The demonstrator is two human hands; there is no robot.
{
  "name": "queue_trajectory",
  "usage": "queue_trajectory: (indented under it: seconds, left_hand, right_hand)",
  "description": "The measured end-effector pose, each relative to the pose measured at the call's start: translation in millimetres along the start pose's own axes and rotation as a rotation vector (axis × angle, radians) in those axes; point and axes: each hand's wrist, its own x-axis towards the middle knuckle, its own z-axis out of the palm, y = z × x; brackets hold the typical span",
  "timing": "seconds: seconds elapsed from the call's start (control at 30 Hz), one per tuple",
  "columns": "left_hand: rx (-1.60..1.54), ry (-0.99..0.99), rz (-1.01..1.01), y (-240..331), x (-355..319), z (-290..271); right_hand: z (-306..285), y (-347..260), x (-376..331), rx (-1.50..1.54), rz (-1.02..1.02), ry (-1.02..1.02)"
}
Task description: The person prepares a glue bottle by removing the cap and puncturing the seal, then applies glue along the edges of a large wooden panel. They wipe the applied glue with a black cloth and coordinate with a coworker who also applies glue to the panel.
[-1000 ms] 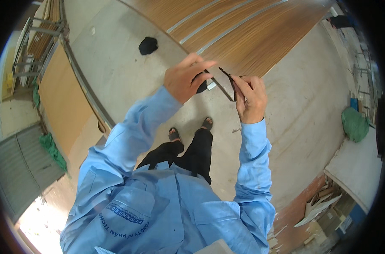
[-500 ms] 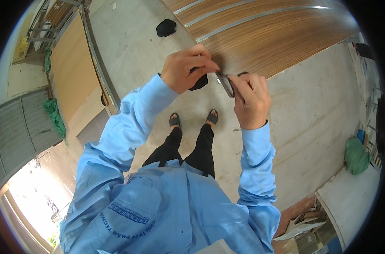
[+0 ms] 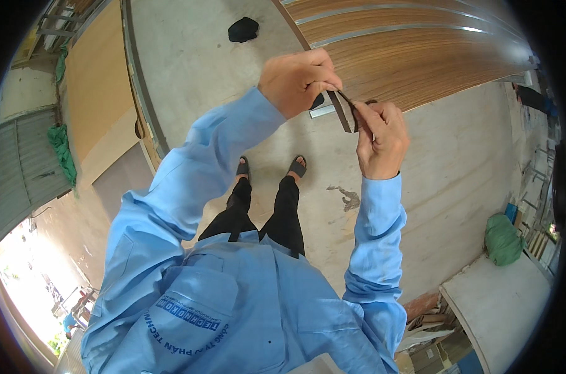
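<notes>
Between my two hands, near the corner of a wood-grain panel (image 3: 382, 68), is a narrow dark brown strip (image 3: 345, 115) bent into a loop, its inner face greyish. My left hand (image 3: 300, 80) is closed, thumb and fingertips pinching the strip's upper end. My right hand (image 3: 382, 138) pinches its other side between thumb and fingers, and a dark bit of strip shows above the knuckles. A short silvery piece (image 3: 322, 111) shows beside the strip under my left hand; whether it is attached I cannot tell. A black object behind my left fingers is mostly hidden.
Light metal strips run along the panel. A black crumpled thing (image 3: 243, 29) lies on the concrete floor (image 3: 189, 68). A tan board (image 3: 99, 81) stands at the left, with green cloth (image 3: 61, 153) beyond. At the right are a green bundle (image 3: 504, 239) and a pale tabletop (image 3: 501, 299).
Both hands have shifted slightly right and up, the left one more. The strip has turned, so its broad face and loop show more. The whole view has shifted a little.
</notes>
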Motion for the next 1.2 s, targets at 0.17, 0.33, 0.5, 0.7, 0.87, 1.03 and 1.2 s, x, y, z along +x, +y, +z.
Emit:
queue_trajectory:
  seconds: [0.17, 0.33, 0.5, 0.7, 0.87, 1.03, 1.2]
  left_hand:
    - [0.021, 0.047, 0.095, -4, 2, 0]
    - [0.036, 0.034, 0.065, 2, 3, 0]
    - [0.026, 0.024, 0.043, 6, 4, 0]
    - [0.114, 0.028, 0.085, 7, 4, 2]
    - [0.089, 0.05, 0.113, 7, 5, 3]
    - [0.111, -0.014, 0.074, 3, 7, 1]
    - [0.114, 0.014, 0.084, 3, 4, 1]
  right_hand:
    - [-3, -1, 0, -0.032, 0.108, -0.029]
    - [-3, 0, 1, -0.013, 0.059, -0.029]
    - [-4, 1, 0, -0.008, 0.062, -0.04]
    - [-8, 1, -3, 0.0, 0.122, -0.043]
    - [-9, 2, -3, -0.026, 0.062, -0.019]
    - [-6, 2, -4, -0.008, 0.013, -0.03]
    - [-6, 2, -4, -0.008, 0.099, -0.024]
